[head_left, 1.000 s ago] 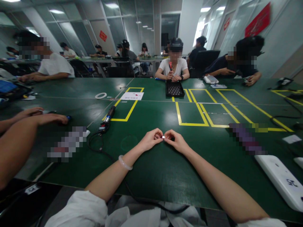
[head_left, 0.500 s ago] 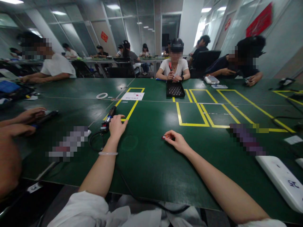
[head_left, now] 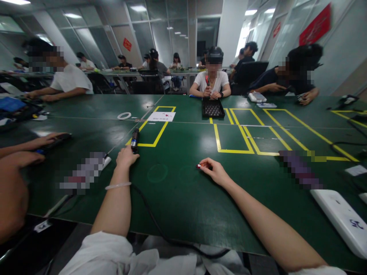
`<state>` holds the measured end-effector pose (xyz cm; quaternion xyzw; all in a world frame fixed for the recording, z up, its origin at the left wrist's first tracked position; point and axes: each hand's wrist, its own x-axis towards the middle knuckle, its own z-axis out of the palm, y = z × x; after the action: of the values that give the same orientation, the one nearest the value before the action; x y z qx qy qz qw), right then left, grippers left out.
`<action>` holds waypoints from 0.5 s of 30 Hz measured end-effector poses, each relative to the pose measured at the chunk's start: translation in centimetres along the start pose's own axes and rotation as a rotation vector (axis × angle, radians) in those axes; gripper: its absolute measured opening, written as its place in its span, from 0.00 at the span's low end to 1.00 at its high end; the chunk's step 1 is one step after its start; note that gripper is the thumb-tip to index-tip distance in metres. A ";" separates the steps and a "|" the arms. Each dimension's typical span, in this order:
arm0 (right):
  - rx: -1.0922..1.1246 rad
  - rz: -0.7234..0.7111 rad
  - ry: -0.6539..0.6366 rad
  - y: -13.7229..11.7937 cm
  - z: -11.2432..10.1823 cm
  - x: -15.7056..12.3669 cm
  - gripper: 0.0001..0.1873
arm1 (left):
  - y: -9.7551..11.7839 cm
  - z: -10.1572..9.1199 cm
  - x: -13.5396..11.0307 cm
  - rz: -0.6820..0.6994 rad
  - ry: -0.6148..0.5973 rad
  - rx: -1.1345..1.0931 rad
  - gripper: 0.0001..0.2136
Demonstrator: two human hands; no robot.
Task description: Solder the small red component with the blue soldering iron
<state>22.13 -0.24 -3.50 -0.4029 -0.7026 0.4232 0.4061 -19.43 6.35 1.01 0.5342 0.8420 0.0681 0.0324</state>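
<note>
My left hand (head_left: 127,157) is closed round the lower end of a black corded tool with a blue band, an electric screwdriver (head_left: 134,139), which lies on the green table (head_left: 177,191). Its cable (head_left: 149,217) trails back toward me. My right hand (head_left: 214,170) rests on the table further right and pinches a small red and silver part (head_left: 198,166) at its fingertips. A pale bangle sits on my left wrist.
A black tray (head_left: 212,108) stands at the far side in front of a seated person. Yellow tape outlines (head_left: 243,133), a white paper (head_left: 161,116) and a white ring (head_left: 124,115) lie on the table. A white device (head_left: 341,219) sits at the right. Another person's arms (head_left: 17,160) reach in from the left.
My hands were together on the small part a second ago. The left hand has moved away to the left and closed on the screwdriver; the right hand has stayed put with the part.
</note>
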 end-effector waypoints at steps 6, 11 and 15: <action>-0.064 -0.040 0.037 -0.4 0.0 0.1 0.15 | 2.6 0.7 -1.1 0.069 0.061 0.032 0.30; -0.044 0.006 0.032 -0.2 0.1 0.2 0.15 | 6.2 1.3 -3.3 0.205 0.062 0.009 0.30; -0.026 -0.003 0.054 0.1 0.2 0.2 0.15 | 9.6 1.9 -6.2 0.377 0.048 -0.054 0.31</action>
<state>21.91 -0.06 -3.60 -0.4184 -0.6974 0.4023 0.4204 -7.89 4.92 0.43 0.6797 0.7253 0.1083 0.0136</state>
